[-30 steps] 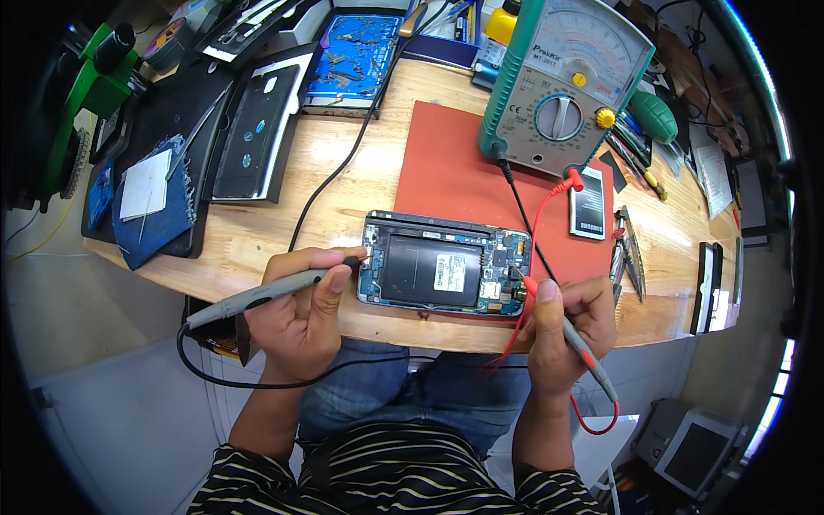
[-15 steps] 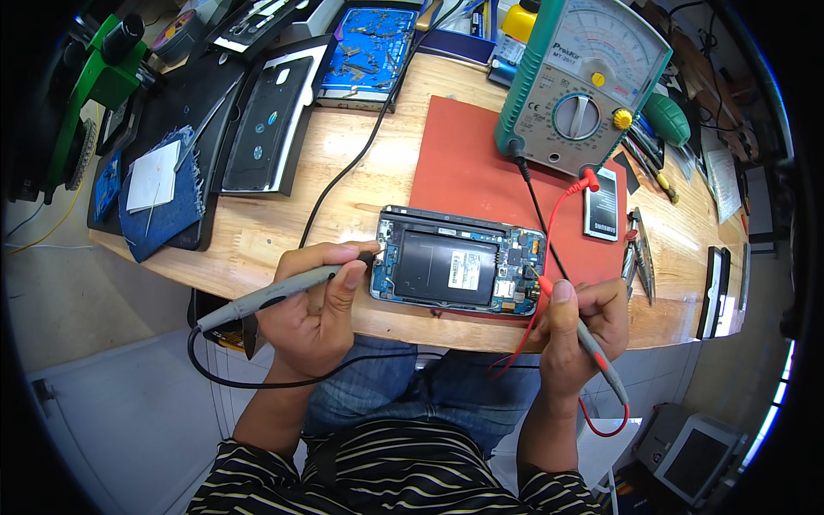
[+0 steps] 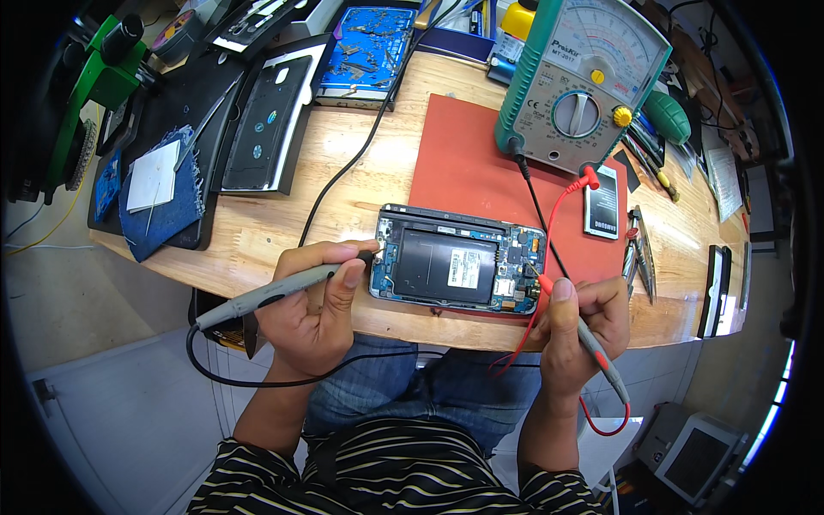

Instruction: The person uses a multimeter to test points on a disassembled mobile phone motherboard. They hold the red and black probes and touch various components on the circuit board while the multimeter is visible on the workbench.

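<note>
An opened smartphone point(image 3: 438, 268) lies on the wooden table and partly on the red mat, its circuit boards and black battery bay facing up. My left hand point(image 3: 311, 305) is closed on a grey multimeter probe point(image 3: 266, 296) with a black tip collar, its tip at the phone's left end. My right hand point(image 3: 579, 326) pinches a grey and red multimeter probe point(image 3: 601, 356); its tip is at the board near the phone's right end. An analog multimeter point(image 3: 571, 107) with a green casing stands beyond the phone, black and red leads plugged in.
On the red mat point(image 3: 459, 146) a phone battery point(image 3: 601, 206) lies right of the phone, near tweezers point(image 3: 645, 257). To the left are a denim cloth point(image 3: 176, 219), a boxed phone cover point(image 3: 266, 124) and a green microscope point(image 3: 86, 94). A blue parts tray point(image 3: 369, 51) stands at the back.
Almost nothing differs. Both hands keep their probes at the same ends of the phone, which stays in place.
</note>
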### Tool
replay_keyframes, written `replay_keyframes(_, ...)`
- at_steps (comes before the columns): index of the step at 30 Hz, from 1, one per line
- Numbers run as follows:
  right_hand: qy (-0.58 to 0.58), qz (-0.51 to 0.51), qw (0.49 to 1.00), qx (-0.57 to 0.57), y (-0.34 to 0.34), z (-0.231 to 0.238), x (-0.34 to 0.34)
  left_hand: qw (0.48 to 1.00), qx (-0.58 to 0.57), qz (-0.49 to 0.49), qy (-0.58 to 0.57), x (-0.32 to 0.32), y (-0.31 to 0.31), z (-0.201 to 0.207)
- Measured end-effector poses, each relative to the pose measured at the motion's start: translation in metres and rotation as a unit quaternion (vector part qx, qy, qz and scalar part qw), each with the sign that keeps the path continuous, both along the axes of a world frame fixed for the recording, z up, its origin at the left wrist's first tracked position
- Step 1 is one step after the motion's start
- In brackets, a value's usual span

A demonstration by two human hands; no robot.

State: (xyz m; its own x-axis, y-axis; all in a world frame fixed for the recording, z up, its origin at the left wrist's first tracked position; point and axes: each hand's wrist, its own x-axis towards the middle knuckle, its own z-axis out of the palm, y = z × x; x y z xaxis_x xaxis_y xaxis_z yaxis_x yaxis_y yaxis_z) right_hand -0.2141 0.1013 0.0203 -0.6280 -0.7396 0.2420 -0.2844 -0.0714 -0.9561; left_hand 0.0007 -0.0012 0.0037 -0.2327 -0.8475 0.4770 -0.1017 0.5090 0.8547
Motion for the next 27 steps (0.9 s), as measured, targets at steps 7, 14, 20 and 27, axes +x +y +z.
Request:
replay_keyframes(7, -0.002, 0.006, 1.0, -0.012, -0.001, 0.0, -0.0002, 0.999, 0.012, 0.001, -0.042, 0.0026, 0.0004, 0.0012)
replay_keyframes(14, -0.02, 0.007, 1.0, -0.009, -0.0006, 0.0023, 0.0016, 0.997, 0.018, 0.023, -0.07, 0.0052, 0.0006, 0.0001)
replay_keyframes(20, 0.004, -0.01, 1.0, 0.008, -0.0007, 0.0012, 0.0017, 0.999, 0.034, 0.027, -0.025, 0.0024, 0.0008, -0.0002)
replay_keyframes(27, 0.01, -0.016, 1.0, 0.005, -0.0025, 0.0021, 0.0013, 0.998, 0.053, -0.005, 0.028, 0.0001, 0.0003, -0.0007)
